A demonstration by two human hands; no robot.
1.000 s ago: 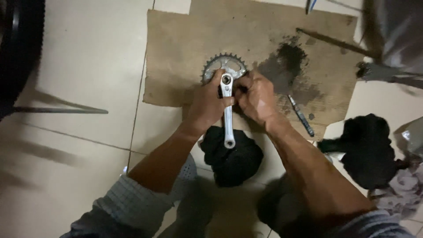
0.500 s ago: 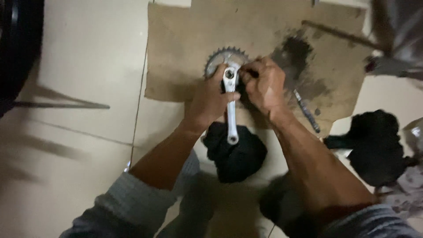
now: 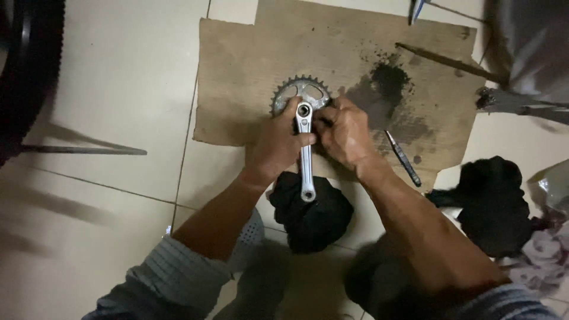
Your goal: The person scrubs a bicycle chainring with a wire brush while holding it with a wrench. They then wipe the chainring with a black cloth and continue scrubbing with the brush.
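Crankset [image 3: 304, 127] shifted slightly down the cardboard sheet [image 3: 237, 77] since earlier; left hand [image 3: 277, 145] grips its silver crank arm, right hand [image 3: 344, 130] closed at the chainring's edge.

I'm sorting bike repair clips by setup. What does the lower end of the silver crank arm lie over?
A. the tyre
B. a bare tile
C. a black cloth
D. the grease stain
C: the crank arm runs down from the chainring between both hands, and its lower end lies over the black cloth.
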